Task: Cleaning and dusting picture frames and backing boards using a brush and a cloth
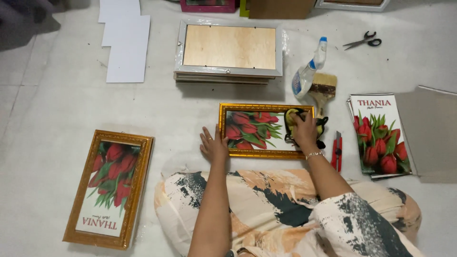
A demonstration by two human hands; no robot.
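- While we sit on the white floor, our right hand presses a yellow and black cloth onto the right end of the gold picture frame in the middle of the view. Our fingers are curled down over the cloth and keep hold of it.
- Our left hand lies flat with the fingers spread out. It holds nothing. The fingertips touch the left edge of the gold picture frame and the palm rests on the floor.
- Just above and to the right of the frame stand a spray bottle and a wide paint brush. A red cutter knife lies just right of our right wrist.
- A stack of flower prints lies at the right. Another gold frame lies at the lower left. A stack of frames lying face down is at the top middle, white sheets at the upper left, and scissors at the upper right.
- We think a hard push could make the frame slide, since only our fingertips steady it.
- We think a wide wipe could bump the spray bottle over, or brush our wrist against the cutter knife.
- We think a very wet cloth could spoil the flower picture inside.
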